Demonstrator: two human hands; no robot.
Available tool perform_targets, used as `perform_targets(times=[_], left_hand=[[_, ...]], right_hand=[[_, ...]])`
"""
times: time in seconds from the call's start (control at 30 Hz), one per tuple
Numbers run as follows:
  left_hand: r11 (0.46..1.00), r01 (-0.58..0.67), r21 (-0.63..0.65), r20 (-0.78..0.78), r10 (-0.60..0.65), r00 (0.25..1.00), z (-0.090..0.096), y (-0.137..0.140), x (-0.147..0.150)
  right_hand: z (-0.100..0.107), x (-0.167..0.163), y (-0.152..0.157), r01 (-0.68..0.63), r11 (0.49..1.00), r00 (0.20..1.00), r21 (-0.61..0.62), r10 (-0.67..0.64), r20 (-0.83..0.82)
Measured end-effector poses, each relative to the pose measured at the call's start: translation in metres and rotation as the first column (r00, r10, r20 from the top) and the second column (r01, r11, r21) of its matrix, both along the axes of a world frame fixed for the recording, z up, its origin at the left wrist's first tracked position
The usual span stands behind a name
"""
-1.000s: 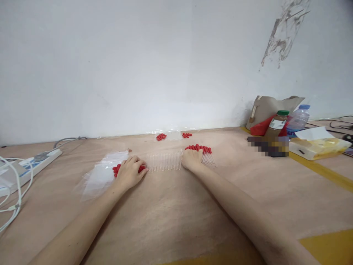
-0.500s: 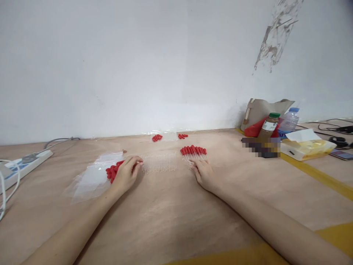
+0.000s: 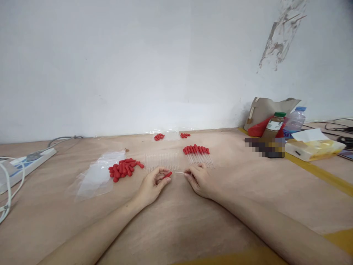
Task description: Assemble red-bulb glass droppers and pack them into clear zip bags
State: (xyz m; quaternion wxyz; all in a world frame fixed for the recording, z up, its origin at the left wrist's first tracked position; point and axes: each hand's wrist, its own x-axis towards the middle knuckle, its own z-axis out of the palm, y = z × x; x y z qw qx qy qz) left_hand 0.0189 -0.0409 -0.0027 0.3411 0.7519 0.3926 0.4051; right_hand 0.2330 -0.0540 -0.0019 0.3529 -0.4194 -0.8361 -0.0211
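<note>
Between its thumb and fingers, my left hand (image 3: 153, 185) pinches a red rubber dropper bulb (image 3: 168, 175), its end pointing right. My right hand (image 3: 201, 180) grips a clear glass dropper tube (image 3: 179, 173) that points left at the bulb, with a small gap between the two. Behind my hands lies a row of bare glass tubes (image 3: 161, 161). Droppers with red bulbs fitted (image 3: 196, 151) lie side by side past my right hand. A pile of loose red bulbs (image 3: 123, 169) sits left of my left hand, partly on clear plastic bags (image 3: 96, 178).
Near the wall are two small clusters of red bulbs (image 3: 159, 137) in clear plastic. A white power strip (image 3: 41, 160) with cables stands at the left. On the right are a green-capped bottle (image 3: 273, 126), a clear bottle (image 3: 297, 119), a bag (image 3: 264, 108) and a tissue pack (image 3: 314, 147).
My left hand has moved right, away from the bulb pile, and now holds a red bulb. My right hand has drawn slightly nearer and holds a glass tube towards it.
</note>
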Motion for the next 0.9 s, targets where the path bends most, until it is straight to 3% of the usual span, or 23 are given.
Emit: perform_targets(times=[0.2, 0.63, 0.77, 0.9], left_hand=[[0.986, 0.013, 0.169, -0.169, 0.016, 0.985, 0.006, -0.002, 0.0], [0.973, 0.092, 0.211, -0.24, -0.04, 0.97, 0.013, -0.012, 0.002], [0.973, 0.125, 0.196, -0.298, -0.062, 0.952, 0.017, -0.016, 0.002], [0.979, 0.082, 0.186, -0.312, -0.02, 0.95, 0.016, -0.016, 0.001]], right_hand=[[-0.002, 0.0, 0.001, -0.001, 1.0, 1.0, 0.009, 0.001, 0.019], [0.002, 0.003, 0.006, -0.15, 0.988, 0.987, -0.029, 0.151, 0.061], [0.001, 0.004, 0.007, -0.165, 0.986, 0.984, 0.004, 0.164, 0.075], [0.0, 0.003, 0.004, -0.131, 0.989, 0.987, 0.07, 0.123, 0.106]])
